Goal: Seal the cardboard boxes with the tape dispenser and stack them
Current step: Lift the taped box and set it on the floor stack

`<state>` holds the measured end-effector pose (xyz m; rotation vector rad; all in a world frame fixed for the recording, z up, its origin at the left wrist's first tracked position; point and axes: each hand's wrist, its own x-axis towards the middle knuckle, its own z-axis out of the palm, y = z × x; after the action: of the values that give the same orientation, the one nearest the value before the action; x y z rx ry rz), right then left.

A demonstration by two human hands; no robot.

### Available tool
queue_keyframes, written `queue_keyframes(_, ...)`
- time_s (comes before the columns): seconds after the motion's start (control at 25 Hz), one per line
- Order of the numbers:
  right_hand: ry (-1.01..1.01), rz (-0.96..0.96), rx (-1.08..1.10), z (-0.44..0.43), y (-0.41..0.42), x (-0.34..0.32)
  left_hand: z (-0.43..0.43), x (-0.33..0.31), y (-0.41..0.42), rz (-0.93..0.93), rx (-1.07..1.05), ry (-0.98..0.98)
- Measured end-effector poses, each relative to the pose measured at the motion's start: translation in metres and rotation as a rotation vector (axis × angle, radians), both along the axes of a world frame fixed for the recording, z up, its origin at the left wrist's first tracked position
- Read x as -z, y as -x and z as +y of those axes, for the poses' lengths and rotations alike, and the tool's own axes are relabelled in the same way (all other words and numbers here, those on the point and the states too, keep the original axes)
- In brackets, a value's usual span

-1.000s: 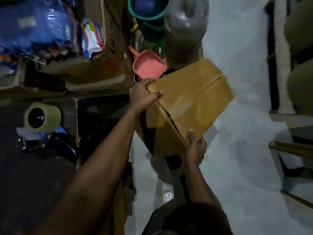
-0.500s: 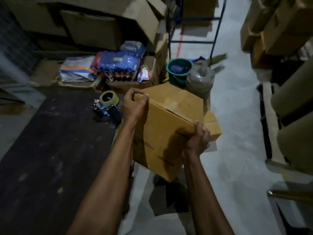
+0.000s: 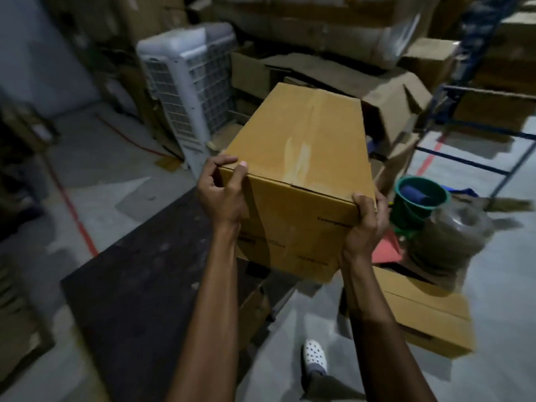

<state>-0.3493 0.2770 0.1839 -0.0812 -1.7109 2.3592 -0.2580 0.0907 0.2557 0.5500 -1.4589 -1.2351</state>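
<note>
Gripping the cardboard box (image 3: pixel 298 146), left hand (image 3: pixel 222 195) and right hand (image 3: pixel 365 224) clamp corners; print (image 3: pixel 333 219) blurred.

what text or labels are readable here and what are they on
"Comp...": dark print on the near side of the cardboard box, cut off by the right hand; the rest is blurred.
Lower print lines on that side: too blurred to read.
No other text is legible.
</note>
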Motion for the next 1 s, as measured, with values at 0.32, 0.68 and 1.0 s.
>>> queue_keyframes(0.32,0.012,-0.019,-0.544,-0.144,0.015,0.021,-0.076,0.039,-0.085,0.027,-0.428,-0.111)
queue_keyframes(0.68,-0.212,-0.045,-0.859,-0.205,0.014,0.137,-0.066,0.173,-0.139,-0.267,-0.554,-0.392)
queue_keyframes(1.0,-0.138,-0.106,-0.866,-0.194,0.061,0.131,-0.062,0.149,-0.075,-0.623,-0.818,0.099)
